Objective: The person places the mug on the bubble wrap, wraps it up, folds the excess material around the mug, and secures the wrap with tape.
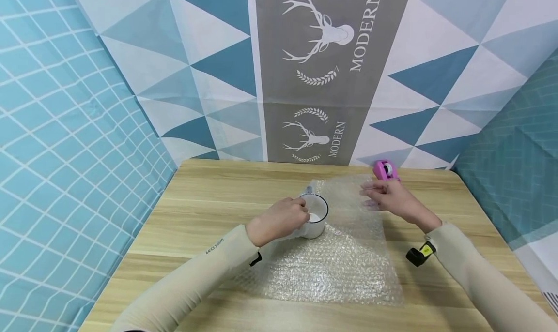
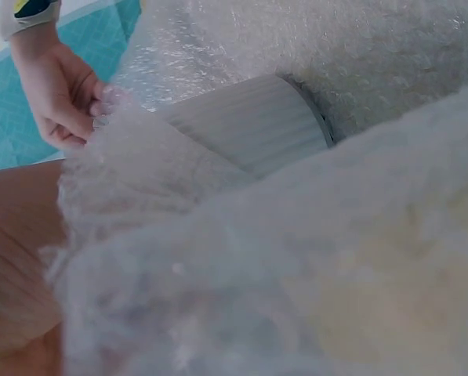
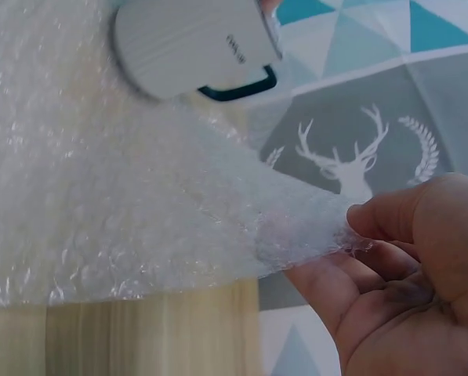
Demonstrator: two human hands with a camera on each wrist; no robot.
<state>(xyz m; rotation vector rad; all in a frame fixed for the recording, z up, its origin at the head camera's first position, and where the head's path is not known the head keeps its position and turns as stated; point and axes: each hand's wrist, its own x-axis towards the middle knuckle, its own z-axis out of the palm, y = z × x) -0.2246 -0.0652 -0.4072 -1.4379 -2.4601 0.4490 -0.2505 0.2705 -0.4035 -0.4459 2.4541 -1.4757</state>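
Note:
A white mug (image 1: pixel 313 229) with a dark rim stands on a sheet of clear bubble wrap (image 1: pixel 335 269). Its handle, dark in the right wrist view, points toward the back wall. My left hand (image 1: pixel 279 221) grips the mug at the left of its rim, fingertips at the opening. Bubble wrap in front of the left wrist camera covers part of the mug (image 2: pixel 249 125) and most of that hand. Between thumb and fingers, my right hand (image 3: pixel 410 270) pinches a corner of the bubble wrap (image 3: pixel 139 204), lifted off the table to the right of the mug.
A pink tape dispenser (image 1: pixel 384 169) sits at the table's back edge, just behind my right hand. The wooden table (image 1: pixel 209 191) ends against a patterned cloth wall (image 1: pixel 305 80), with blue cloths at both sides.

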